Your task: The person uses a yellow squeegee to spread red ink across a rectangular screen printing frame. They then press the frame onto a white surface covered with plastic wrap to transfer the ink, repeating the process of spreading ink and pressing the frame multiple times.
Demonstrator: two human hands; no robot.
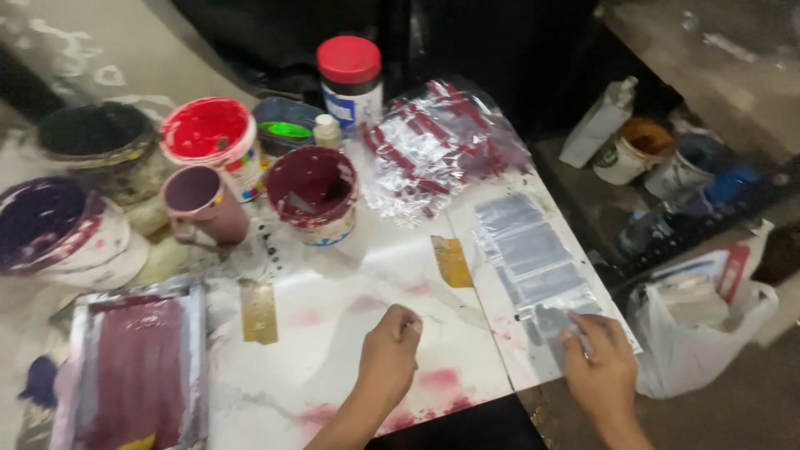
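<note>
Nearest, at the desk's (333, 333) front edge: left hand (390, 354) curled loosely, fingertips pinched, holding nothing visible. Right hand (602, 367) at the front right corner, fingers spread flat, pressing down on a row of clear plastic bags (533, 258) running along the right edge. Farther back, toward the rear left corner, open paint tubs (312, 193), stained red.

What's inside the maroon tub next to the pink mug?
The maroon tub shows dark red paint coating its walls and a pale tool or scrap lying inside. How deep the paint is can't be seen.
</note>
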